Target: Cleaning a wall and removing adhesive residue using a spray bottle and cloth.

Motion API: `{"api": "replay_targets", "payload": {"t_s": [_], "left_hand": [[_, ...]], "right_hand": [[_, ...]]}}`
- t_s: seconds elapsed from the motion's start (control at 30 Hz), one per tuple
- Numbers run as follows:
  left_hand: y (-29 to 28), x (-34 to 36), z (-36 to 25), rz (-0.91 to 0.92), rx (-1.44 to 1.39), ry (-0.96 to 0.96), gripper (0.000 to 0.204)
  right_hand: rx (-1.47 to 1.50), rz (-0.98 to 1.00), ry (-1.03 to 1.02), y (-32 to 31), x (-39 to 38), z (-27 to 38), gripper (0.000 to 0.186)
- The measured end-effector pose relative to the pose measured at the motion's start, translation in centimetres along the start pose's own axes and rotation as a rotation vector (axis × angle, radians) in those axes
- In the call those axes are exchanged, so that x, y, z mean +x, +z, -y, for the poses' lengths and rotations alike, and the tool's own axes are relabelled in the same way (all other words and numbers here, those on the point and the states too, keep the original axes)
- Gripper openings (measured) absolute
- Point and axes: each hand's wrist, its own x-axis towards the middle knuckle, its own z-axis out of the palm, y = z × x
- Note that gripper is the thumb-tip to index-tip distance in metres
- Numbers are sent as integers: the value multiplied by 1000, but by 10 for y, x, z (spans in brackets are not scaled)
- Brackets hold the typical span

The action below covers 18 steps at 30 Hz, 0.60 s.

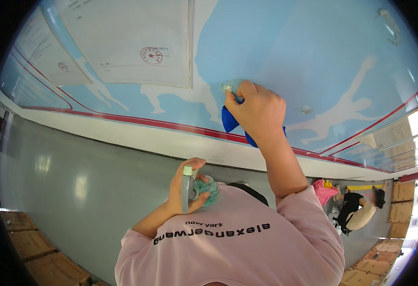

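Note:
My right hand (259, 109) is pressed up to the light blue wall panel (285, 52), its fingers closed. A bright blue cloth (229, 120) is bunched under the palm and sticks out on both sides of the hand. At the fingertips a small crumpled whitish patch (226, 87) clings to the panel. Lower down, in front of my chest, my left hand (176, 188) is wrapped around a spray bottle (187, 189) with a grey head and pale green nozzle. Its see-through greenish body shows partly behind the fingers.
Another whitish patch (306, 109) is on the panel to the right. Framed paper sheets (128, 43) hang at upper left. Brown boxes (51, 269) stand at lower left, more boxes (402, 190) at right. A person (361, 212) is bent low near a pink bag (324, 191).

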Motion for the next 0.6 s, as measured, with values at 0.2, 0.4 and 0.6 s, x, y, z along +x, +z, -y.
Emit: {"api": "replay_targets", "payload": {"t_s": [0.2, 0.4, 0.6], "left_hand": [[0, 1, 1, -1, -18, -22, 63], [2, 5, 1, 17, -17, 15, 63], [6, 8, 3, 40, -7, 32, 63]], "right_hand": [[67, -9, -12, 2, 1, -6, 19], [154, 44, -24, -10, 4, -3, 21], [93, -24, 5, -3, 1, 0, 30]]}}
